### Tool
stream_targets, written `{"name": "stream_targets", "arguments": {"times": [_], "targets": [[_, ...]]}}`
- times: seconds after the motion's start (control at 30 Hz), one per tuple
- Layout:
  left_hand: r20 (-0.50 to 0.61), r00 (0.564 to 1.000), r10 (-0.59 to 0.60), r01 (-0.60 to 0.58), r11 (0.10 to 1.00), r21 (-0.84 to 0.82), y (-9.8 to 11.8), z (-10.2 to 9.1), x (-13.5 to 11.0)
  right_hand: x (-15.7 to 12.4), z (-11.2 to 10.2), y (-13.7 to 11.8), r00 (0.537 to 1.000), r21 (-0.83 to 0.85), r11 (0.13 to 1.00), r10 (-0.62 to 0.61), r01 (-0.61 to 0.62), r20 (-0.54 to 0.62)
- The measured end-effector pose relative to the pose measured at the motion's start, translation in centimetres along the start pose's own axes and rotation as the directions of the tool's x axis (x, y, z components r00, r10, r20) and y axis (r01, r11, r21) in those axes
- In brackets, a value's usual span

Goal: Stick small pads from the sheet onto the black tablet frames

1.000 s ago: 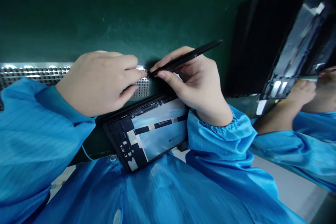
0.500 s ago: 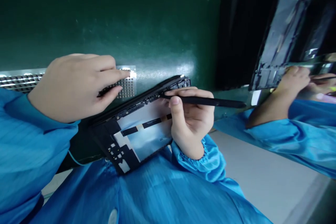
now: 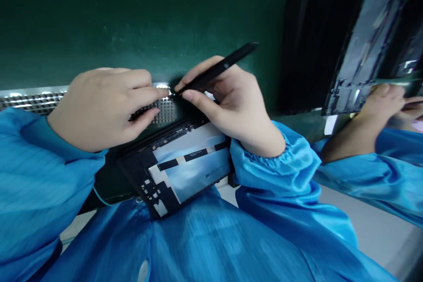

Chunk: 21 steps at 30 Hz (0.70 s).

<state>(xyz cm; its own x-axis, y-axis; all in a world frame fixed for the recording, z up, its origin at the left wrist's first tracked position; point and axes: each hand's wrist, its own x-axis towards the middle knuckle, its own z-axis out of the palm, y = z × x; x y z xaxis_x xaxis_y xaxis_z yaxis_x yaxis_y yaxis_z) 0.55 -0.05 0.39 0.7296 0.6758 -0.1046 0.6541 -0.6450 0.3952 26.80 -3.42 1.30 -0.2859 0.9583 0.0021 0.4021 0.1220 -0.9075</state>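
Note:
My left hand (image 3: 102, 110) lies over a clear sheet (image 3: 167, 116) of small dark grey squares, its index finger stretched onto the sheet's end and the thumb apart below. In my right hand (image 3: 238, 105) are black tweezers (image 3: 221, 68), pinched between thumb and fingers. Their tip is down at the sheet's right end, close to my left index fingertip; whether it grips a square is too small to tell. Below both hands an opened flat device (image 3: 194, 176) with a silvery inner plate and black strip sits tilted at the table edge, its upper right part hidden by my right hand.
The green table (image 3: 132, 22) stretches away in front. Dark device parts (image 3: 310, 53) stand at the right, beside another open device (image 3: 366, 48). A co-worker's hand (image 3: 383, 101) and blue sleeve (image 3: 373, 176) are at the far right.
My right hand has lifted the tweezers off the device's upper edge and moved them up and left to the sheet. My left hand stays at the sheet.

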Motion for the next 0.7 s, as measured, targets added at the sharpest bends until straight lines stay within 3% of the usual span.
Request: {"name": "stream_targets", "arguments": {"times": [0.33, 0.4, 0.47, 0.53, 0.6, 0.7], "targets": [[0.045, 0.999, 0.022, -0.025, 0.997, 0.078, 0.3, -0.4, 0.2, 1.2, 0.1, 1.0, 0.997, 0.077, 0.995, 0.059, -0.063, 0.057], [0.044, 0.998, 0.034, -0.039, 0.992, 0.12, 0.3, -0.3, 0.3, 0.6, 0.1, 0.8, 0.998, 0.122, 0.99, 0.065, -0.066, 0.009], [0.025, 0.998, 0.05, -0.053, 0.988, 0.147, 0.2, -0.2, 0.3, -1.1, 0.3, 0.5, 0.987, 0.156, 0.987, 0.072, -0.049, -0.142], [-0.007, 0.997, 0.071, -0.069, 0.987, 0.146, 0.0, 0.0, 0.2, -3.4, 1.1, 0.2, 0.924, 0.136, 0.99, 0.077, -0.027, -0.374], [-0.034, 0.996, 0.084, -0.079, 0.988, 0.133, -0.2, 0.1, 0.0, -5.6, 2.2, 0.2, 0.827, 0.088, 0.996, 0.046, 0.004, -0.561], [-0.034, 0.997, 0.067, -0.063, 0.992, 0.105, -0.4, 0.3, -0.1, -7.6, 3.8, 0.7, 0.746, 0.028, 0.998, -0.028, 0.063, -0.666]]}}
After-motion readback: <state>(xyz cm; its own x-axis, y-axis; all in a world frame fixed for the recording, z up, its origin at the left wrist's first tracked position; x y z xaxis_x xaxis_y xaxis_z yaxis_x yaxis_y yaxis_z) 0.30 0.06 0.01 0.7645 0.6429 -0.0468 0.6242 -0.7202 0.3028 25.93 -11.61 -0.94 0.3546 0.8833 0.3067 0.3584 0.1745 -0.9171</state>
